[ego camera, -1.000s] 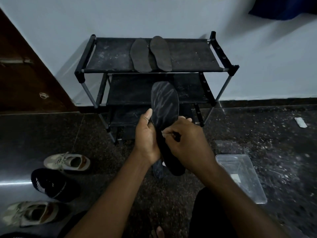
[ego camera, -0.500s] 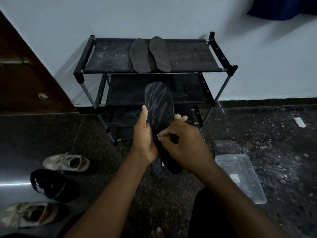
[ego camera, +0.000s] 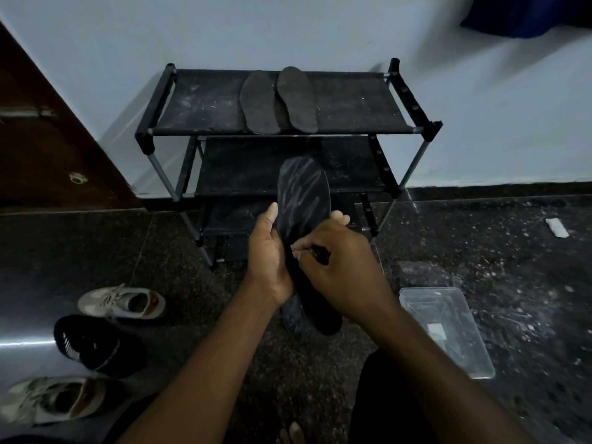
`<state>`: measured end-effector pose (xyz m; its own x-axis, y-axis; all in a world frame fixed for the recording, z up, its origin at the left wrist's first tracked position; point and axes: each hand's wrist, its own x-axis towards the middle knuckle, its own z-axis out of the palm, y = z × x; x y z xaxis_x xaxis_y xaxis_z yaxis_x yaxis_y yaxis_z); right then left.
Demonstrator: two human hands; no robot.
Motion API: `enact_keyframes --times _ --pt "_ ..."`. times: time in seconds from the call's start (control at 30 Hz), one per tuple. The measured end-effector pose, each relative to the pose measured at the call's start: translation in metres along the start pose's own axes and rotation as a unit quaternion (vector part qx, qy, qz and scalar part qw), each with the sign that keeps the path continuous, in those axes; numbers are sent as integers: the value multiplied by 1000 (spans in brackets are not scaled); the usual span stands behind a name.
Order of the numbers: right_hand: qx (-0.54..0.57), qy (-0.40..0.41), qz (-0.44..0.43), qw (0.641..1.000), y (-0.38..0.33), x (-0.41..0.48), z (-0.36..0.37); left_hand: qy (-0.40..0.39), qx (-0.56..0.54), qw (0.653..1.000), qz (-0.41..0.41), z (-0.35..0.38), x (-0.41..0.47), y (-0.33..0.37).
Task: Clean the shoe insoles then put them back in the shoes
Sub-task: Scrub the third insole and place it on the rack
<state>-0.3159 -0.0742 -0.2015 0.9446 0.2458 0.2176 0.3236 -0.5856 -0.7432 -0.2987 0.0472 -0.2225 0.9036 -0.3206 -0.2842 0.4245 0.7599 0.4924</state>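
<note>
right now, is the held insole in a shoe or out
Out. The left hand holds the insole in the air, clear of the shoes on the floor.

Pale wall (ego camera: 320, 30), dark speckled floor (ego camera: 512, 251), black shoe rack (ego camera: 352, 110), brown door (ego camera: 48, 149)

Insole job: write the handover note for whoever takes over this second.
Left hand grips the insole, toe end up. Right hand, fingers curled, works at its middle; what it pinches is unclear.
Two more insoles lie on the rack's top shelf; three shoes sit on the floor at left; a clear tub at right.
Done: pale streaks across the held insole.
Left: finish it, then put insoles back in shoes.
</note>
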Motion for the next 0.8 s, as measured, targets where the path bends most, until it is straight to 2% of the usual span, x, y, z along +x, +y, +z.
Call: enact_keyframes --times 0.17,0.33,0.53,0.7,0.8 --pt "-8 49 -5 999 -1 3 1 6 25 1000 -6 2 -2 -1" --pt "-8 -31 -20 999 -1 -2 0 8 9 1000 -13 4 -4 -1" --pt "-35 37 -3 999 2 2 0 26 28 999 3 10 -6 -3" --pt "-18 -15 -26 999 -2 -1 3 10 8 1000 -26 6 -6 -2" --pt "-13 0 -18 1000 1 -1 2 21 19 999 -20 6 -5 -3"
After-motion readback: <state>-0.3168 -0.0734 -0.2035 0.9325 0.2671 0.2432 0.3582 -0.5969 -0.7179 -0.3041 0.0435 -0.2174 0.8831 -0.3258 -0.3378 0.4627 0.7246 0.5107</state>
